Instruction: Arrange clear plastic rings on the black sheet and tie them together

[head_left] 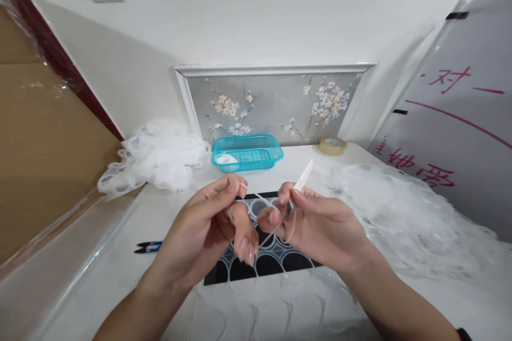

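My left hand (216, 218) pinches one end of a thin white strip (262, 200) between thumb and forefinger, its other fingers curled. The strip runs across to my right hand (312, 218), where it seems to loop around the fingers. Between my right thumb and forefinger, a flat white pointed piece (304, 175) sticks up; I cannot tell what it is. Both hands hover over a black sheet with a circle pattern (264, 266), partly hiding it. Blue-handled thread snips (149, 248) lie left of my left wrist.
A turquoise plastic basket (248, 154) with a white roll (226, 159) inside stands at the back. Tape (333, 145) lies to its right. Heaps of white translucent rings sit at left (160, 157) and right (412, 218). Clear sheeting (276, 309) covers the front.
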Action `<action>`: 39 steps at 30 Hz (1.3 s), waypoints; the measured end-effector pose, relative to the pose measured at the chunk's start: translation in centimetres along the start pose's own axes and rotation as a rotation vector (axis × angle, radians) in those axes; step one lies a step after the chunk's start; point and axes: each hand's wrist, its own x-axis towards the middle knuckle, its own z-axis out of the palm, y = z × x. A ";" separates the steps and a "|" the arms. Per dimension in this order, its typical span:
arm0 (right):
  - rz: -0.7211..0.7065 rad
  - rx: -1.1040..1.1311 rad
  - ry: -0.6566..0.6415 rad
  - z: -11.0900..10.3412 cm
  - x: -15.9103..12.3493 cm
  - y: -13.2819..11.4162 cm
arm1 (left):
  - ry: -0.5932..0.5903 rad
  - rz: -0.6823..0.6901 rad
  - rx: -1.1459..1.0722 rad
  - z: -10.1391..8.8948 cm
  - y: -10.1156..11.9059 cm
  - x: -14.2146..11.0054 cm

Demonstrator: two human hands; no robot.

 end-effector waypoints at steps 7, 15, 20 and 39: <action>0.011 -0.023 0.000 0.5 -0.4 0.0 | -0.010 0.010 -0.037 0.5 0.3 -0.6; 0.005 -0.031 -0.032 0.7 -0.9 -0.1 | -0.020 -0.011 -0.055 0.4 0.2 -0.9; 0.015 -0.012 -0.088 1.1 -1.4 -0.2 | -0.026 -0.039 -0.095 0.2 0.0 -0.3; -0.217 -0.794 0.394 -6.7 -0.8 4.7 | -0.054 0.063 1.454 -7.8 -9.3 -1.8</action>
